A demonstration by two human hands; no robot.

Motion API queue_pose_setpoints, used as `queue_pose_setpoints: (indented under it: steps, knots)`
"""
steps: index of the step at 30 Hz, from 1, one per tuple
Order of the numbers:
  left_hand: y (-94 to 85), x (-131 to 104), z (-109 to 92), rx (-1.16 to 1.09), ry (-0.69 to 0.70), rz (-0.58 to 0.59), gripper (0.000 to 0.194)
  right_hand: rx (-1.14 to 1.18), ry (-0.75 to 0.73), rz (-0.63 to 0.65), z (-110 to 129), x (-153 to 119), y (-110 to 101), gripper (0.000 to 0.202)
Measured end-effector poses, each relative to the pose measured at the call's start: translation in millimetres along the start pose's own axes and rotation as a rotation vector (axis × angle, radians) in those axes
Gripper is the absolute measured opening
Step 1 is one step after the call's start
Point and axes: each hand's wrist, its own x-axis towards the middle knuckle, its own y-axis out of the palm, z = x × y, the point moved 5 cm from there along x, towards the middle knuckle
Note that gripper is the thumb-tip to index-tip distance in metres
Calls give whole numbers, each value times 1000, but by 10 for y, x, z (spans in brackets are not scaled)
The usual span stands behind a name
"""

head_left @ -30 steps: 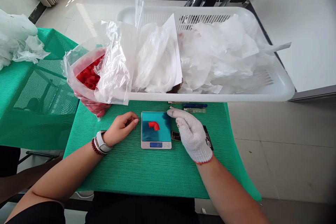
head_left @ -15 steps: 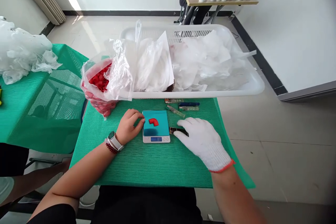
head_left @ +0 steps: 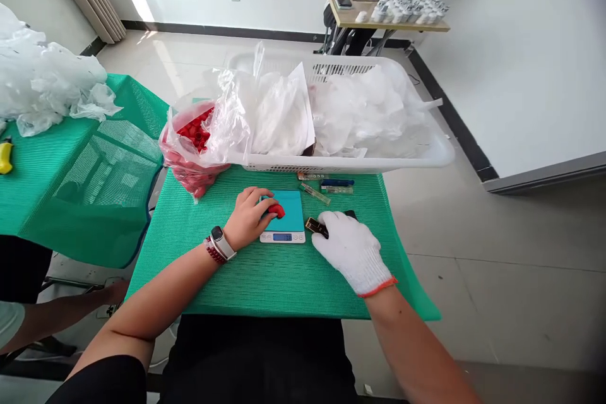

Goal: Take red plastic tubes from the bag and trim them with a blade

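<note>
Red elbow (head_left: 277, 210) seems smooth, left hand (head_left: 247, 217) pinching it, right hand (head_left: 348, 245) gripping black bar (head_left: 315, 226).

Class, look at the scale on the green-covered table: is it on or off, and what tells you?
On: the scale has a lit blue display showing digits, though too small to read surely.

A bent red tube (head_left: 278, 209), partly hidden, lies on a teal-topped scale (head_left: 293, 202) — display (head_left: 283, 237) at six o'clock. A gold-edged black piece (head_left: 315, 225) shows at the scale's three o'clock.
</note>
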Motion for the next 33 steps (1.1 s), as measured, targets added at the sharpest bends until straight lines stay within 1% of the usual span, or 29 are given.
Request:
queue_pose_setpoints:
  steps: [2,3,5,7,8,9,10,12,14,16,17,19,22,25,27,30,33]
  knots:
    - [-59,-20,20,-34,-17,-31,17,133,16,-54,-70,-29,38,21]
    - [-91,-30,38,-56,-28,-55,17,244,23,-83,-113,-36,76,24]
    - [-146,-48,85,-107,-54,-115,17,573,22,-144,-186,-33,177,32]
    - [-174,-62,143,-167,-83,-168,16,1002,-11,-193,-204,-6,275,40]
    - [-178,-66,173,-197,-101,-187,17,1178,-24,-196,-187,15,312,43]
    - [-176,-69,203,-227,-122,-202,17,1308,-33,-184,-153,39,333,45]
    - [-170,-70,231,-256,-146,-211,18,1386,-36,-161,-106,67,334,45]
    - [-157,-69,281,-304,-194,-224,18,1437,-48,-103,9,134,276,39]
    - [-151,-64,318,-337,-226,-234,18,1464,-106,-47,128,222,167,28]
    - [-151,-60,346,-354,-247,-241,17,1491,-182,-2,228,330,75,25]
    - [-151,-59,358,-358,-256,-243,17,1488,-202,-1,257,388,51,25]
    - [-150,-58,379,-359,-276,-239,16,1478,-201,-41,276,499,57,28]
    - [-142,-58,395,-356,-290,-226,16,1536,-200,-94,272,604,158,33]
    - [-131,-55,406,-357,-300,-224,17,1620,-233,-95,271,604,252,42]
    - [-114,-54,417,-378,-316,-222,17,1623,-202,-120,254,567,274,44]
    - [-69,-56,420,-469,-336,-205,18,1563,-116,-175,235,507,261,43]
    - [-40,-69,404,-549,-352,-206,21,1416,-131,-207,263,465,229,39]
